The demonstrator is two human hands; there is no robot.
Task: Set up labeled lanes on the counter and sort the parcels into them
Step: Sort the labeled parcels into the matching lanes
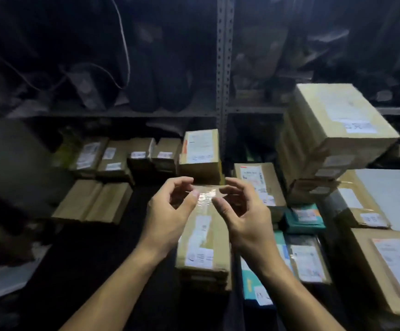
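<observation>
Evidently the work was at an early stage: both hands were raised over the dark counter (113, 247), the left hand (170, 211) and the right hand (246, 216) each pinching one end of a short strip of clear tape (205, 195) stretched between thumb and fingertips, above a long cardboard parcel (203, 244) lying lengthwise in the middle. No lane labels were legible on the counter, so I judged the lanes not yet marked, the strip probably being meant to fix a label. Cardboard parcels stood in a back row (136, 156) and a tall stack at the right (332, 137), with teal parcels (306, 218) nearby, and whether these counted as sorted could not be told.
</observation>
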